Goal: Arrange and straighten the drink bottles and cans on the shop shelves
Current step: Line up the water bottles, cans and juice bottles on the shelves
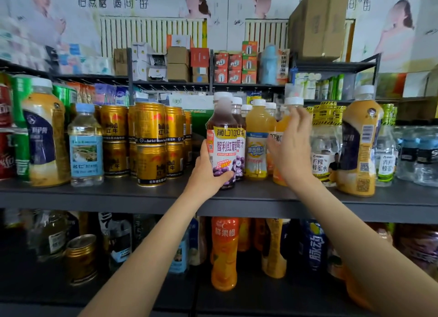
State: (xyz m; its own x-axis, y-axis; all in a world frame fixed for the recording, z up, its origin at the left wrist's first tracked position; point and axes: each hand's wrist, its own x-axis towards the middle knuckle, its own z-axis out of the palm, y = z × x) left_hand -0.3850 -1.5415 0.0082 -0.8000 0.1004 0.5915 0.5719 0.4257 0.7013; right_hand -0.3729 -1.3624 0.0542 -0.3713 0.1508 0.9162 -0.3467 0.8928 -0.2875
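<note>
Shelf (pixel 71 193), middle of the frame: drinks in rows, labels mostly outward.

Item 1: grape bottle (pixel 225 141), centre of the frame, upright at the shelf's front edge. Your left hand (pixel 208 172) grips its lower half, fingers curled round the base and thumb up the left side. A low hold like this likely serves to turn the label forward and slide the bottle without tipping it.

Item 2: orange bottle (pixel 280 136), just right of centre, largely hidden. Your right hand (pixel 292 148) is spread, fingers nearly straight, reaching from its white cap down its side. Whether the palm touches cannot be told; it reads as a steadying or pushing hand, not a grip.

Item 3: yellow bottle (pixel 257 139), between items 1 and 2, upright, close against both.

Item 4: gold cans (pixel 150 143), left of centre, stacked 2 high and already fairly square.

Item 5: water bottle (pixel 85 146), further left, standing alone.

Item 6: lower shelf (pixel 237 300), bottom of the frame, bottles blurred, some leaning; likely work left.
</note>
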